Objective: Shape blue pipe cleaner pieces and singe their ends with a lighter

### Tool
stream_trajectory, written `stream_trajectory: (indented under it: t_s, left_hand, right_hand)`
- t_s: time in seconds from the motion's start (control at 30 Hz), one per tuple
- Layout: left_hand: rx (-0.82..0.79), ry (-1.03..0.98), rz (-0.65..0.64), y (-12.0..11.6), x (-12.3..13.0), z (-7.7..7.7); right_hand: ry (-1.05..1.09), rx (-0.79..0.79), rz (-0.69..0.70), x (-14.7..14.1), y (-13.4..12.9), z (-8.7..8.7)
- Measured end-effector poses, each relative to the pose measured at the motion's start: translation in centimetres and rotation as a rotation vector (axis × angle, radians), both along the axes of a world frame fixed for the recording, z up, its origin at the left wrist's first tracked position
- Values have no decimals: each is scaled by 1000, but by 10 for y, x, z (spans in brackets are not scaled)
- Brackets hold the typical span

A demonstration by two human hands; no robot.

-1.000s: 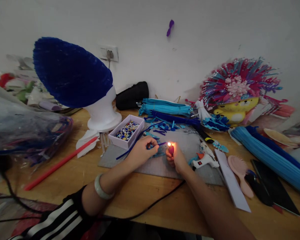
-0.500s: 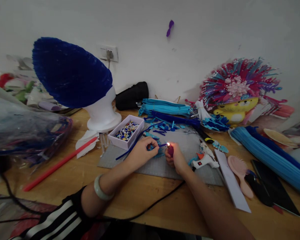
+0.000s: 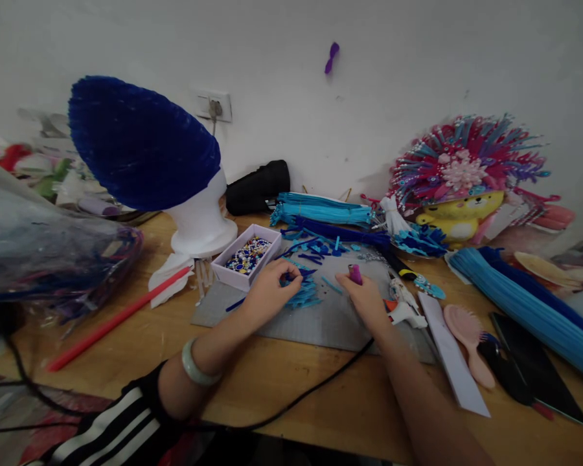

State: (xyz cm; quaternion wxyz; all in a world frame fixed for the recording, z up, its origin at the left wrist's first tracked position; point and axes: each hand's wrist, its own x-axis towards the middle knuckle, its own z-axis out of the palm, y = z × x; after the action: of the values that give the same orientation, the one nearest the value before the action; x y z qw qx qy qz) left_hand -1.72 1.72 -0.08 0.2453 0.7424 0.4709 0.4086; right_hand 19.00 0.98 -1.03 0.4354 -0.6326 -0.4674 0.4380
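My left hand, above the grey mat, is closed in a pinch on a dark blue fuzzy stem, whose tip points right. A purple lighter is held in my right hand, with no flame showing. Short light blue pieces lie in a pile beside my left fingers. Just behind that hand stands a white box of mixed beads. More cut blue pieces are scattered at the back of the mat.
A foam head wears a dark blue cap at the left. Nearby lies a red stick. To the right are a white glue gun, a pink hairbrush and blue stem bundles. A black cable crosses the front.
The lighter's flame has gone out. My right hand has moved right with the lighter, away from the blue stem. My left hand has shifted slightly left and down.
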Motion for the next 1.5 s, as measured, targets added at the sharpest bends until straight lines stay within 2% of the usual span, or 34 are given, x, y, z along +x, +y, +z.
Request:
stream_trajectory:
  t_s: [0.07, 0.13, 0.3, 0.4, 0.5, 0.57, 0.67, 0.77, 0.87, 0.97, 1.17, 1.4, 1.5]
  left_hand:
    - [91, 97, 44, 3, -4, 0]
    - [152, 189, 67, 6, -7, -1]
    - [173, 312, 54, 12, -10, -7]
    - [181, 306, 60, 12, -10, -9]
    - [211, 215, 75, 10, -10, -8]
    - [223, 159, 59, 7, -9, -6]
    - [179, 117, -6, 2, -6, -4]
    - [129, 93, -54, -2, -3, -3]
    - [131, 97, -120, -3, -1, -3]
    - [143, 138, -172, -2, 0, -3]
    - [170, 167, -187, -2, 0, -4]
    - [129, 165, -155, -1, 0, -3]
    - [137, 149, -146, 0, 0, -3]
  right_hand:
    - [-347, 76, -37, 6, 2, -3]
    - [-546, 112, -15, 8, 3, -9]
    - [-615, 83, 61, 9, 4, -18]
    - [-526, 96, 3, 6, 3, -13]
    - [-326, 139, -74, -1, 1, -3]
    - [-145, 140, -59, -6, -2, 3]
    - [46, 98, 46, -13, -6, 8]
    - [84, 77, 151, -18, -9, 10]
    - [119, 58, 196, -20, -10, 8]
    - [185, 55, 168, -19, -9, 6]
    - [262, 51, 103, -17, -8, 8]
    - [422, 46, 21, -20, -9, 9]
    - [464, 48, 27, -20, -8, 8]
